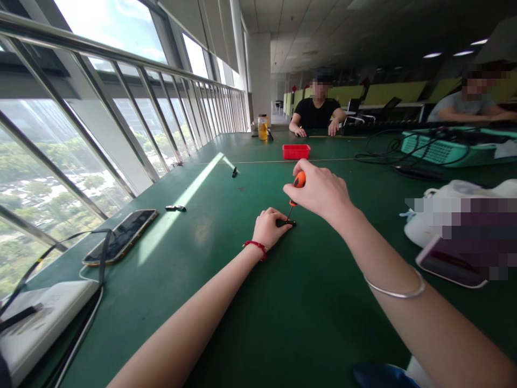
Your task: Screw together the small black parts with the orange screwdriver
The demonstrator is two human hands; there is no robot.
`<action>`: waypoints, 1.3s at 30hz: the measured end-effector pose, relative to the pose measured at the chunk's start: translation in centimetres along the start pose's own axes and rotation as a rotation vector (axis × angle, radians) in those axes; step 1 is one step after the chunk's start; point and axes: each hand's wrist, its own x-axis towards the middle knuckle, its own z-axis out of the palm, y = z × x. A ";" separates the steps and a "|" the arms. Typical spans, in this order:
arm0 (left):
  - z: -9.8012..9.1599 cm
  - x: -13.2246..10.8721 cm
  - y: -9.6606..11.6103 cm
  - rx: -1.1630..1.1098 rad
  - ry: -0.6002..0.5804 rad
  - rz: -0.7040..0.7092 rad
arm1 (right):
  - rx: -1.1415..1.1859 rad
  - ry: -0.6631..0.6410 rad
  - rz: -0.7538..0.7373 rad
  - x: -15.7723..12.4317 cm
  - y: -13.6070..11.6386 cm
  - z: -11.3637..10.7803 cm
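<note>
The right hand point(323, 188) grasps an orange-and-black-handled screwdriver point(299, 180) with a thin metal shaft, tip down at a small, elongated black piece point(291, 222). The left hand point(268, 229) pinches that piece on the flat green tabletop point(302, 312)

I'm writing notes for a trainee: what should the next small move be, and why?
Probably a small twist of the orange-and-black screwdriver with the right hand: its tip appears to meet the small black part, which the left hand holds at the green tabletop. Which way to turn, I cannot tell.
</note>
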 end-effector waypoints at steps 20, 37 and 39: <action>0.1 0.0 0.0 -0.002 0.001 -0.001 | -0.001 -0.041 -0.025 -0.3 -0.1 -0.6; -0.1 -0.1 0.2 -0.005 -0.014 -0.013 | -0.003 -0.045 -0.032 -0.2 -0.1 -0.4; -0.2 -0.1 0.3 -0.005 -0.012 -0.017 | 0.006 -0.029 -0.041 -0.2 -0.1 -0.3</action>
